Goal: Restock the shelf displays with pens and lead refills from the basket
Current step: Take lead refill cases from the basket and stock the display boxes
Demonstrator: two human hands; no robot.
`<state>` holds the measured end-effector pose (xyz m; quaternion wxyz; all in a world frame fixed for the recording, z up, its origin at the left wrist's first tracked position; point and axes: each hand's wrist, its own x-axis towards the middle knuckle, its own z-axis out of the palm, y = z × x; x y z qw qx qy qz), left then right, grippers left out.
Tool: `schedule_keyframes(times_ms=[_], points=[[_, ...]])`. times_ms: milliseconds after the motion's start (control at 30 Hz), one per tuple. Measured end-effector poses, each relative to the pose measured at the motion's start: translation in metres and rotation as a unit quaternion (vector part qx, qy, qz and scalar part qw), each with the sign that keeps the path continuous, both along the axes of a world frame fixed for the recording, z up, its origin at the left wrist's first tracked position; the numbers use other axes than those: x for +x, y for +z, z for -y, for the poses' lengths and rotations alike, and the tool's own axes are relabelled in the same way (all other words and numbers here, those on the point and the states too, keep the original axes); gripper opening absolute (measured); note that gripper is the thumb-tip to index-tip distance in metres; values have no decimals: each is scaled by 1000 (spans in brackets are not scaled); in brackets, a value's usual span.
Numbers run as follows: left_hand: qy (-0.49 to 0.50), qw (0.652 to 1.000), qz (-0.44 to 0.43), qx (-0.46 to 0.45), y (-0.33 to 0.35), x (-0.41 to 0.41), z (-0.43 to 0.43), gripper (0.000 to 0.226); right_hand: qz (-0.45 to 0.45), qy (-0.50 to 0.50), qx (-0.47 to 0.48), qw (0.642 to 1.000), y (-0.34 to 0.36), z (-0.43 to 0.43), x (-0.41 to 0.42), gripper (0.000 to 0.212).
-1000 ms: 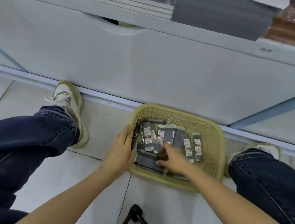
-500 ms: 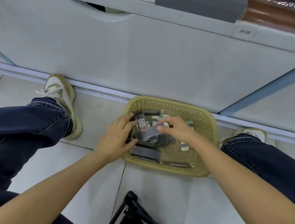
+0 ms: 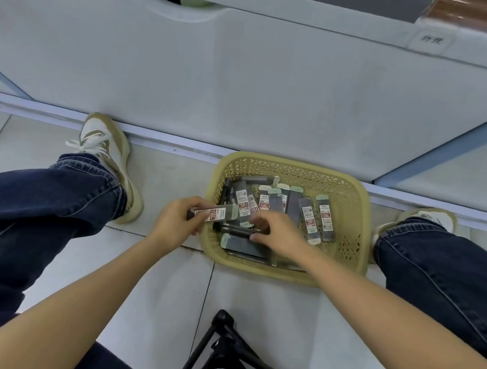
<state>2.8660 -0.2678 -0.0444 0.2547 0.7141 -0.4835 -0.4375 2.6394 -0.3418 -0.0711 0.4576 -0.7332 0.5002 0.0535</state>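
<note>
In the head view, your left hand is pinching a lead refill pack between thumb and fingers, holding it level just over the left rim of the basket. Its label is showing "0.7" and a red block with "100"; the smaller print is too fine to read.

Your right hand is reaching into the basket, its fingers curling round the end of a dark pen that is lying across the near part.

The yellow lattice basket is sitting on the tiled floor against the base of the shelf, between your feet. It is holding more refill packs, lying side by side and overlapping, most bearing the same red "100". One is reading "0.5".

A small tag on the shelf edge at upper right is carrying two characters, too blurred to read.
</note>
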Motion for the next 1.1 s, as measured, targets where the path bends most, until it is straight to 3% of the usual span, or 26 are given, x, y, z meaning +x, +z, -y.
schedule_keyframes(times_ms=[100, 233, 367, 500, 667, 800, 967, 1033, 1100], points=[[31, 999, -33, 18, 0, 2, 2, 24, -58, 49, -92, 993, -16, -13, 7, 43], [54, 995, -84, 31, 2, 0, 6, 18, -35, 47, -120, 991, -20, -4, 6, 22], [126, 987, -98, 35, 4, 0, 11, 19, 32, -34, -56, 997, -13, 20, -12, 18], [131, 983, -126, 41, 12, -7, 18, 14, 152, -167, 25, 974, 8, 35, -20, 9], [134, 966, -213, 52, 24, -21, 23, 12, 146, -113, 104, 977, 22, 24, -5, 2], [188, 937, -266, 128, 27, -23, 22, 12, 175, -109, 93, 974, 25, 15, 4, 14], [-17, 951, -197, 237, 31, -26, 20, 23, 184, -79, 36, 979, 38, 17, 8, 9], [-38, 941, -233, 243, 32, -34, 19, 24, 204, -77, 35, 975, 45, 18, 13, 9], [1, 937, -267, 225, 31, -37, 19, 21, 215, -92, 17, 972, 49, 19, 13, 14]])
